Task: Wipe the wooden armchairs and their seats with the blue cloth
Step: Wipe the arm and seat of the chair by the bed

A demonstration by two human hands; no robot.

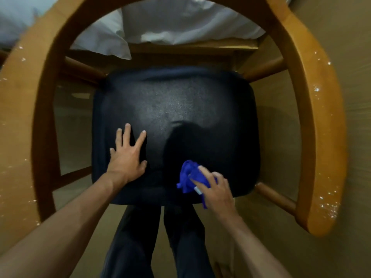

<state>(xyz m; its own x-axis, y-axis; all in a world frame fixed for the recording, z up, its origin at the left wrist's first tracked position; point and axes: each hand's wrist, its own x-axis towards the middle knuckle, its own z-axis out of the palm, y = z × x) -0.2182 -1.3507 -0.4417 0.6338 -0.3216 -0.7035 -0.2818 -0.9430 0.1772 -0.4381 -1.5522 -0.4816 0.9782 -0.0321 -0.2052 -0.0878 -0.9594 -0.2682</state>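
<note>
R hand (215,189) grips blue cloth (189,175) on seat (176,101); L hand (127,155) flat.

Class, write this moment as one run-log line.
left hand: flat on dark seat | right hand: presses blue cloth on seat front | stage: wiping seat

No text, label, brand, number or sign can be read anywhere in the view; a small pale tag (197,190) on the blue cloth (190,175), at 5 o'clock on the seat, is too blurred to read
</note>
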